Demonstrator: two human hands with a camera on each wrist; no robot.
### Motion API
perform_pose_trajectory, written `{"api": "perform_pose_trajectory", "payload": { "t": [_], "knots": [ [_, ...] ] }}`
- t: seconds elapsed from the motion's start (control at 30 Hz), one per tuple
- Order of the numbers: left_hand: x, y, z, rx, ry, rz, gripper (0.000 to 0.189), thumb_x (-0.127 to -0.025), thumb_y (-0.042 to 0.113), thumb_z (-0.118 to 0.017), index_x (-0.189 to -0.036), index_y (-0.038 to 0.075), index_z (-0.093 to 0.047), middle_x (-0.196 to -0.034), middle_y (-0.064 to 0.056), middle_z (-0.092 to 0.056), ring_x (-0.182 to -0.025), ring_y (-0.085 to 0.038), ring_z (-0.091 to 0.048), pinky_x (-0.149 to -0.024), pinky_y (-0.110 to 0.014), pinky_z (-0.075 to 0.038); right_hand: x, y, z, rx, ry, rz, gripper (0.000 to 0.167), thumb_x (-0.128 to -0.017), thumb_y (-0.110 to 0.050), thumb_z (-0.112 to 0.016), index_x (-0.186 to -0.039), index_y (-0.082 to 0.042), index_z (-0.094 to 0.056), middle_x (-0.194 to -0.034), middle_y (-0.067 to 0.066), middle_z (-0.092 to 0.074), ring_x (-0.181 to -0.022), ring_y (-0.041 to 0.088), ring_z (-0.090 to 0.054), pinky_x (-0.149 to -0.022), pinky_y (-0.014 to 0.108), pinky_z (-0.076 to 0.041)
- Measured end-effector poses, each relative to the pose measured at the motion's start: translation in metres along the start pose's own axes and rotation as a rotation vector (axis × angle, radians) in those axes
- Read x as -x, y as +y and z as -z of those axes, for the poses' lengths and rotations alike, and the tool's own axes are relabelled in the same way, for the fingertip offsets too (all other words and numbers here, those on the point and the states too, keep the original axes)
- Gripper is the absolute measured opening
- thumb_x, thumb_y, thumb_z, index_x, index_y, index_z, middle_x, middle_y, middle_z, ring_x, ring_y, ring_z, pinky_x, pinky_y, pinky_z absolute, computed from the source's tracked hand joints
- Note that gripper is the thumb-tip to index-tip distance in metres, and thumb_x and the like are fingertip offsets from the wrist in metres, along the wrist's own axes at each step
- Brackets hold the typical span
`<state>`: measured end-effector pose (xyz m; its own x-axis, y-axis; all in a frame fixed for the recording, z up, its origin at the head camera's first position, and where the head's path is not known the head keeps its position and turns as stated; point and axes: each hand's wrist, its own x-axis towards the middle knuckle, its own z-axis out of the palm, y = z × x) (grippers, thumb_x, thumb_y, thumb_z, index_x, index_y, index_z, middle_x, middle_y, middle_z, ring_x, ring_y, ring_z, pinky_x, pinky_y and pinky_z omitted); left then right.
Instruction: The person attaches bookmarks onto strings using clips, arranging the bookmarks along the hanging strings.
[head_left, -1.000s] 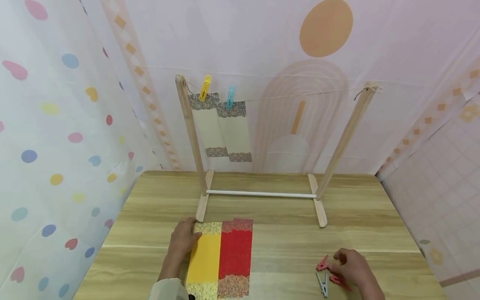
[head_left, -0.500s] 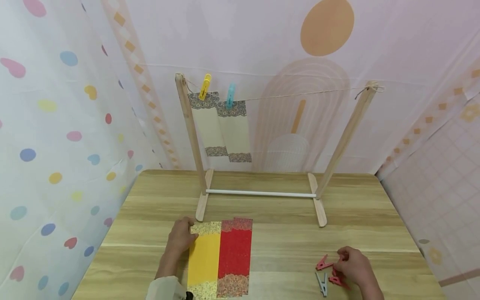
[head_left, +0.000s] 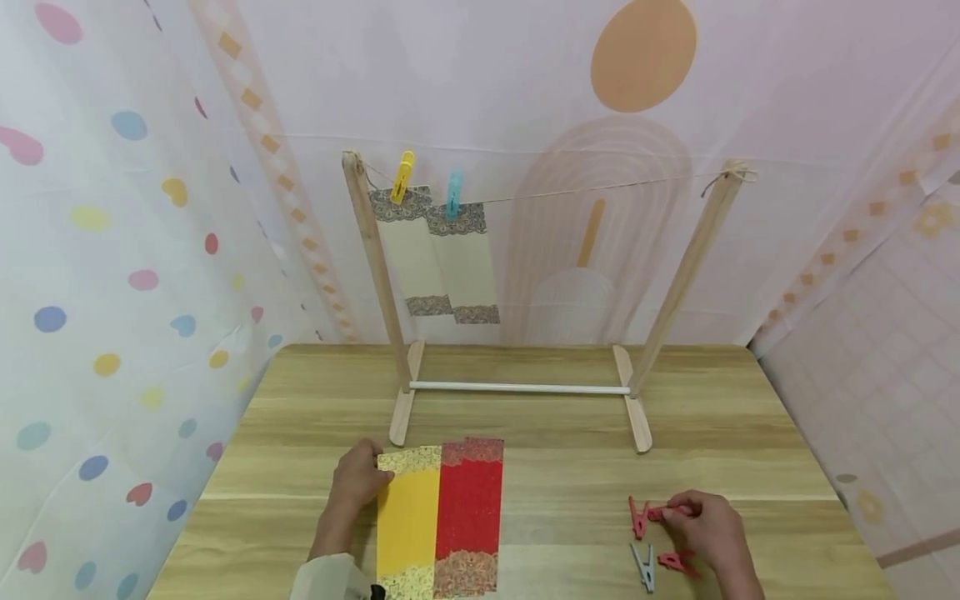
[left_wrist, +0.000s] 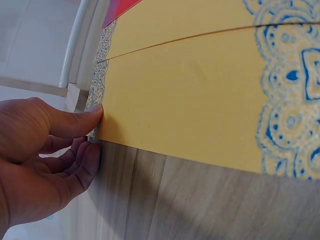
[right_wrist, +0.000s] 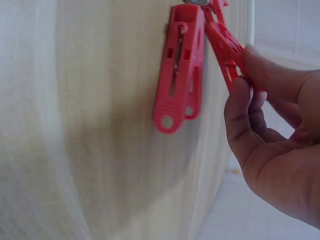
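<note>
My left hand (head_left: 356,479) pinches the far left corner of a yellow paper strip (head_left: 408,521) with patterned ends. In the left wrist view the thumb lies on top of the strip (left_wrist: 185,105) and the fingers are under its edge. A second yellow strip overlaps it, and red strips (head_left: 468,504) lie alongside. At the right, my right hand (head_left: 712,529) pinches a red clothespin (right_wrist: 225,50) between thumb and fingers. Its tip is close to another red clothespin (head_left: 638,518). A third red clothespin (head_left: 678,564) and a grey one (head_left: 645,569) lie nearer me.
Behind the strips stands a wooden rack (head_left: 686,292) with a string (head_left: 585,192) between its posts. A yellow clothespin (head_left: 402,177) and a blue clothespin (head_left: 453,196) hold two cream strips (head_left: 465,267) on it, at the left. A white bar (head_left: 517,387) joins the feet.
My right hand has taken hold of a red clothespin and turned it sideways. The red clothespin beside it has swung round. My left hand has shifted slightly left, along with the yellow strip's corner.
</note>
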<state>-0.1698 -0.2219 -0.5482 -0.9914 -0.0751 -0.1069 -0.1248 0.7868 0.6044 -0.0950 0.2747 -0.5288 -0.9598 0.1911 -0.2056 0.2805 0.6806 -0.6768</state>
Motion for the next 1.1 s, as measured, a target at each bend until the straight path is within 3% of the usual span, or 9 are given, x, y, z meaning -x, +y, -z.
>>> {"api": "perform_pose_trajectory", "payload": {
  "t": [0.1, 0.2, 0.47, 0.63, 0.77, 0.93, 1.1],
  "knots": [
    [0.0, -0.002, 0.003, 0.012, 0.003, 0.008, 0.035, -0.083, 0.001, -0.077, -0.111, -0.011, -0.059, -0.091, -0.016, -0.062, -0.079, -0.028, -0.058, -0.073, -0.047, -0.052, 0.0, 0.001, -0.002, 0.019, 0.014, 0.041, 0.005, -0.088, -0.007, -0.079, -0.088, -0.002, -0.077, -0.086, 0.009, -0.073, -0.08, 0.027, -0.068, -0.068, 0.041, -0.054],
    [0.001, -0.006, 0.006, 0.025, 0.02, 0.006, 0.031, -0.084, 0.0, -0.075, -0.109, -0.011, -0.06, -0.088, -0.013, -0.059, -0.076, -0.026, -0.055, -0.069, -0.044, -0.05, 0.0, 0.002, -0.004, 0.004, 0.021, 0.029, 0.008, -0.088, -0.007, -0.079, -0.092, 0.0, -0.076, -0.092, 0.013, -0.074, -0.086, 0.032, -0.069, -0.072, 0.046, -0.055],
    [0.007, -0.012, 0.012, 0.064, 0.038, -0.011, 0.03, -0.088, -0.002, -0.07, -0.112, -0.011, -0.055, -0.084, -0.011, -0.054, -0.072, -0.023, -0.05, -0.063, -0.037, -0.045, -0.003, 0.003, -0.006, -0.184, 0.038, -0.127, 0.05, -0.087, -0.013, -0.082, -0.123, 0.013, -0.059, -0.106, 0.024, -0.07, -0.092, 0.031, -0.071, -0.075, 0.041, -0.057],
    [0.01, -0.012, 0.016, 0.087, 0.041, -0.022, 0.028, -0.09, -0.002, -0.066, -0.114, -0.009, -0.053, -0.082, -0.009, -0.051, -0.069, -0.022, -0.048, -0.061, -0.034, -0.041, -0.003, 0.005, -0.008, -0.282, 0.04, -0.157, 0.046, -0.088, -0.006, -0.078, -0.126, 0.014, -0.06, -0.108, 0.023, -0.07, -0.093, 0.026, -0.07, -0.074, 0.033, -0.058],
    [0.009, -0.013, 0.02, 0.114, 0.036, -0.01, 0.029, -0.089, -0.003, -0.065, -0.115, -0.011, -0.054, -0.086, -0.01, -0.054, -0.072, -0.022, -0.049, -0.065, -0.038, -0.046, -0.001, 0.007, -0.008, -0.337, 0.039, -0.152, 0.043, -0.092, -0.004, -0.073, -0.129, 0.015, -0.058, -0.112, 0.024, -0.069, -0.097, 0.025, -0.068, -0.071, 0.024, -0.055],
    [0.008, -0.012, 0.03, 0.173, 0.018, 0.041, 0.031, -0.09, -0.001, -0.068, -0.117, -0.014, -0.058, -0.092, -0.014, -0.06, -0.074, -0.021, -0.053, -0.073, -0.043, -0.053, 0.001, 0.007, -0.005, -0.382, 0.075, -0.123, 0.044, -0.093, -0.007, -0.073, -0.128, 0.016, -0.058, -0.103, 0.017, -0.072, -0.086, 0.01, -0.066, -0.069, 0.018, -0.051],
    [0.01, -0.01, 0.04, 0.245, -0.001, 0.084, 0.033, -0.092, -0.001, -0.067, -0.118, -0.016, -0.056, -0.103, -0.022, -0.064, -0.081, -0.025, -0.06, -0.067, -0.037, -0.055, 0.002, 0.004, -0.005, -0.47, 0.118, -0.142, 0.048, -0.093, -0.009, -0.074, -0.129, 0.016, -0.055, -0.1, 0.009, -0.072, -0.077, -0.003, -0.061, -0.07, 0.018, -0.054]
  ]
}}
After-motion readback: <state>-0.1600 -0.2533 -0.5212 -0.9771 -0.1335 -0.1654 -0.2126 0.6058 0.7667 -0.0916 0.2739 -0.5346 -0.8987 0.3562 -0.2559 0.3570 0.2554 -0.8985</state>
